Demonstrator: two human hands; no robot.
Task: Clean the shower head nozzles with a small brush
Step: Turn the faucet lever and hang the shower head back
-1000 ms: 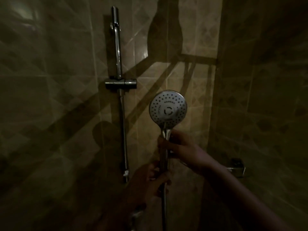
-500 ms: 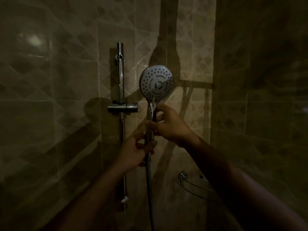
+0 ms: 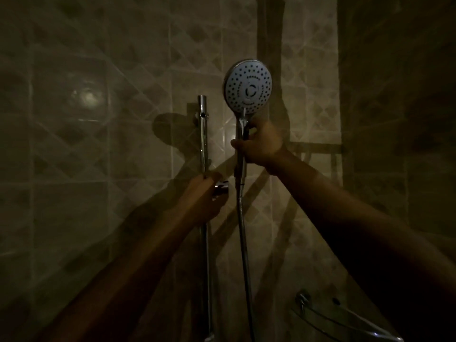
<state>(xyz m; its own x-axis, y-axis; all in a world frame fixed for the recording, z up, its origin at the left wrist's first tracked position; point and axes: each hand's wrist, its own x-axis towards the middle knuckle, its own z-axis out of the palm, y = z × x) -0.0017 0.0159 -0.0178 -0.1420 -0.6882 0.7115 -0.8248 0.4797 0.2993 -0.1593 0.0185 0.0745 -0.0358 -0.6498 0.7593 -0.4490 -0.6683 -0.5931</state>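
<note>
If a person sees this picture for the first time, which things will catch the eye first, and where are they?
The pale round shower head stands out first, held up above centre against the dim tiled wall by the right hand on its handle. Just left of it runs the shiny vertical slide rail, where the left hand grips the holder bracket.

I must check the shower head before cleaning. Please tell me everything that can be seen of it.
The shower head is round, with a pale face dotted by rings of dark nozzles around a central ring. Its rim and handle look like chrome. It is held upright, face toward the camera, off the holder, right of the rail. The right hand grips the handle; a metal hose hangs below. No brush shows.
</note>
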